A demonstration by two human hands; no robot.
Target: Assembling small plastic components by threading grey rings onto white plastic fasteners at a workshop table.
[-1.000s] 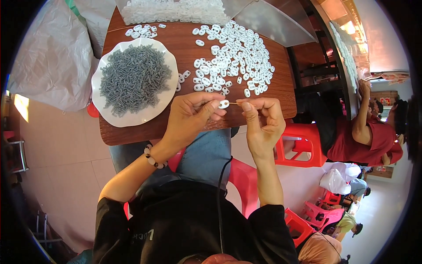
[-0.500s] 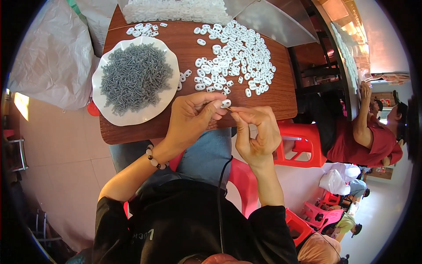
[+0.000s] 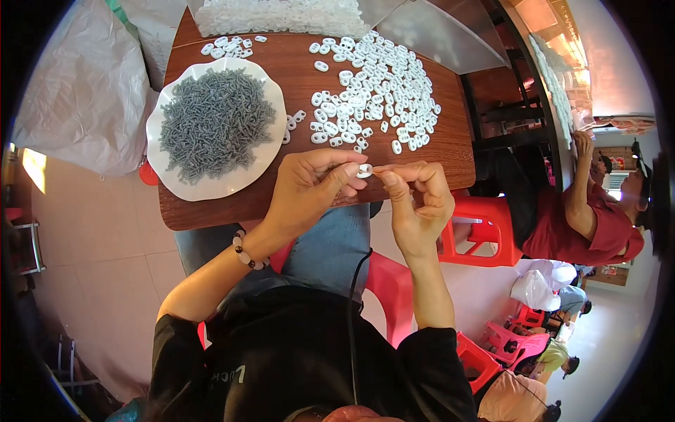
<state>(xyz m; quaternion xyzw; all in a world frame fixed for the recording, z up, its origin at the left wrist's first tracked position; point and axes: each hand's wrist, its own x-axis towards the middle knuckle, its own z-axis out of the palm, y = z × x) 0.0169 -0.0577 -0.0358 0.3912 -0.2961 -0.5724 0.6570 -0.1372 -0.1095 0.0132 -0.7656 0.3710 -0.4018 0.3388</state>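
Over the table's near edge, my left hand [image 3: 307,188] pinches a small white oval plastic piece [image 3: 364,171] between thumb and fingertips. A hole shows in that piece. From the right, my right hand [image 3: 420,200] reaches toward it with thumb and forefinger pressed together on a thin brownish pin-like thing [image 3: 377,171], mostly hidden by the fingers; its exact kind is unclear. Its tip meets the white piece's right end. Many similar white two-holed pieces [image 3: 380,81] lie loose beyond my hands. On the left, a scalloped white plate [image 3: 159,158] holds a heap of small grey plastic pins [image 3: 218,123].
A brown wooden table [image 3: 295,63] carries everything, with a clear box [image 3: 281,17] of translucent parts at its far edge. White sacks [image 3: 81,91] stand left. A red stool [image 3: 485,232] and a seated person in a red shirt [image 3: 576,218] are right.
My right hand has moved slightly right and up, its fingers now level with the white piece. The white piece has turned a little in my left fingers, which otherwise stay in place.
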